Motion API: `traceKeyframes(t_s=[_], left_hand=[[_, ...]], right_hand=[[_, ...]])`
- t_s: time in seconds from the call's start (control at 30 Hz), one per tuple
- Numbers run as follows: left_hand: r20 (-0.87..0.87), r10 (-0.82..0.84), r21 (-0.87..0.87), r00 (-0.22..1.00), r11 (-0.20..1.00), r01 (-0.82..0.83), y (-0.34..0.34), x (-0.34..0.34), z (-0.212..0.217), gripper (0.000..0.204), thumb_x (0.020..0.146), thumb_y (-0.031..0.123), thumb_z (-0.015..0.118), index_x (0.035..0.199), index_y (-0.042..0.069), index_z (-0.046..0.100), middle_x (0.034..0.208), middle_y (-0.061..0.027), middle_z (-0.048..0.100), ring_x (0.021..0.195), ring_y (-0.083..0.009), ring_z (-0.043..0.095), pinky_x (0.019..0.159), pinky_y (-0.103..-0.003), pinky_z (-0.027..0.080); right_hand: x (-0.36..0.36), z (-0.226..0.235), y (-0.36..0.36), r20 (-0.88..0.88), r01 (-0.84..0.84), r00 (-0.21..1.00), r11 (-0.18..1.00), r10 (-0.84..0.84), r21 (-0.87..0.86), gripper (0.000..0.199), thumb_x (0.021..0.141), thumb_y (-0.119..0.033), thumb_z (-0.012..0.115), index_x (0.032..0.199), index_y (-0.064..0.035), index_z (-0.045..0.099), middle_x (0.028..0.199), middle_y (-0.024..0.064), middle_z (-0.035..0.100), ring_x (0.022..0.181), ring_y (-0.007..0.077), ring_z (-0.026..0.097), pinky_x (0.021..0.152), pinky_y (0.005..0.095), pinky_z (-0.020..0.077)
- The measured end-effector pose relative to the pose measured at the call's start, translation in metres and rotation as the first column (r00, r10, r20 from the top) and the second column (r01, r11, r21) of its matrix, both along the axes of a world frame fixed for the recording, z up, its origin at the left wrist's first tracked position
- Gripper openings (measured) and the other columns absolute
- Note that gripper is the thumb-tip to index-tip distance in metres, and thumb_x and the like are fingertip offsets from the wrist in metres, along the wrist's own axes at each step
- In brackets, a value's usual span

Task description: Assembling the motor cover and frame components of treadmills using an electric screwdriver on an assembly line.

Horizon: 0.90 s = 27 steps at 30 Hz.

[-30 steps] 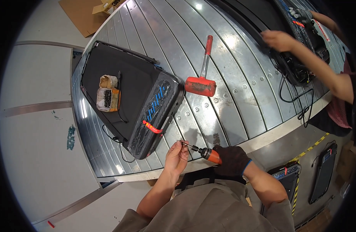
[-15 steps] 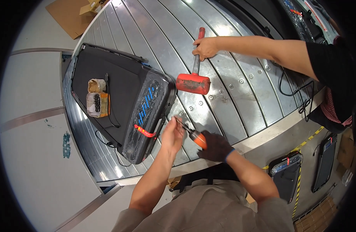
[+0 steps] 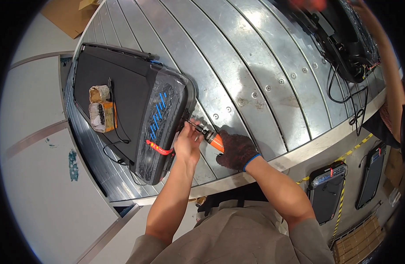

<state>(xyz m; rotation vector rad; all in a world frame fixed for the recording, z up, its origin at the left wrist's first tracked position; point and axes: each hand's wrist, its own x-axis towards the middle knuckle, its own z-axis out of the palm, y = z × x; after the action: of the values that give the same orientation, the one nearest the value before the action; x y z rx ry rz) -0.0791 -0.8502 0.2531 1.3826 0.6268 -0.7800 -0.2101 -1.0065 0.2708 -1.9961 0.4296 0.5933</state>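
My gloved right hand [image 3: 238,151] is closed around an orange and black power screwdriver [image 3: 214,140]. Its thin bit reaches the right side of a black treadmill-like machine [image 3: 110,66], whose end cover [image 3: 160,127] is wrapped in clear film. Around the bit, close to that side, the fingers of my bare left hand [image 3: 188,143] are pinched; any screw there is too small to make out. A red tag strip [image 3: 159,148] crosses the cover. On the dark deck rest worn boxes of small screws [image 3: 102,115] and a black cable [image 3: 113,105].
The machine lies on a curved conveyor of metal slats [image 3: 224,83]. At the right is a co-worker's arm [image 3: 389,83], with a blurred red mallet head [image 3: 309,3] at the top. Another black machine [image 3: 350,48] lies there with loose cables [image 3: 355,99]. More units [image 3: 328,193] stand beyond the conveyor edge.
My hands and the screwdriver have moved left and up, bringing the bit to the machine's side. The co-worker's mallet has gone from mid-conveyor to the top right. The view has shifted slightly.
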Motion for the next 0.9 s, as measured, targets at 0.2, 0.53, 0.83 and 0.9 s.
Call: traceKeyframes(t_s=[0.2, 0.53, 0.83, 0.9], left_hand=[[0.285, -0.924, 0.925, -0.256, 0.335, -0.178, 0.007, 0.021, 0.061, 0.063, 0.096, 0.027, 0.069, 0.152, 0.006, 0.049, 0.151, -0.0234, 0.047, 0.138, -0.0393, 0.045, 0.115, -0.056, 0.034], [0.037, -0.994, 0.989, -0.099, 0.051, -0.140, 0.006, 0.021, 0.044, 0.088, 0.088, 0.018, 0.069, 0.163, 0.006, 0.025, 0.167, -0.0279, 0.019, 0.155, -0.0490, 0.016, 0.119, -0.069, 0.021], [-0.081, -0.964, 0.987, -0.253, -0.112, 0.111, 0.052, 0.029, 0.069, 0.101, 0.080, 0.013, 0.076, 0.163, 0.002, 0.020, 0.168, -0.0331, 0.006, 0.157, -0.0512, 0.005, 0.123, -0.067, 0.012], [-0.064, -0.959, 0.990, -0.276, -0.095, 0.103, 0.050, 0.023, 0.066, 0.101, 0.080, 0.011, 0.075, 0.163, 0.001, 0.017, 0.167, -0.0345, 0.006, 0.156, -0.0522, 0.004, 0.123, -0.068, 0.011]], right_hand=[[-0.006, 0.000, -0.008, -0.009, -0.010, 1.000, 0.999, 0.010, 0.046, 0.059, 0.073, -0.029, 0.074, 0.123, -0.0042, 0.056, 0.098, 0.0225, 0.072, 0.095, 0.0423, 0.071, 0.086, 0.0521, 0.0553], [-0.013, -0.011, 0.003, 0.054, -0.016, 0.998, 0.993, 0.010, 0.117, 0.060, 0.073, -0.033, 0.075, 0.123, -0.0058, 0.059, 0.103, 0.0216, 0.071, 0.100, 0.0424, 0.069, 0.091, 0.0505, 0.0544], [-0.017, -0.016, 0.012, -0.020, -0.046, 0.999, 0.981, 0.050, 0.189, 0.054, 0.075, -0.031, 0.074, 0.121, -0.0066, 0.060, 0.107, 0.0210, 0.070, 0.104, 0.0422, 0.068, 0.093, 0.0507, 0.0533], [-0.020, -0.013, 0.007, -0.023, -0.044, 0.999, 0.981, 0.049, 0.191, 0.052, 0.076, -0.030, 0.073, 0.121, -0.0058, 0.060, 0.107, 0.0217, 0.071, 0.105, 0.0421, 0.068, 0.094, 0.0504, 0.0533]])
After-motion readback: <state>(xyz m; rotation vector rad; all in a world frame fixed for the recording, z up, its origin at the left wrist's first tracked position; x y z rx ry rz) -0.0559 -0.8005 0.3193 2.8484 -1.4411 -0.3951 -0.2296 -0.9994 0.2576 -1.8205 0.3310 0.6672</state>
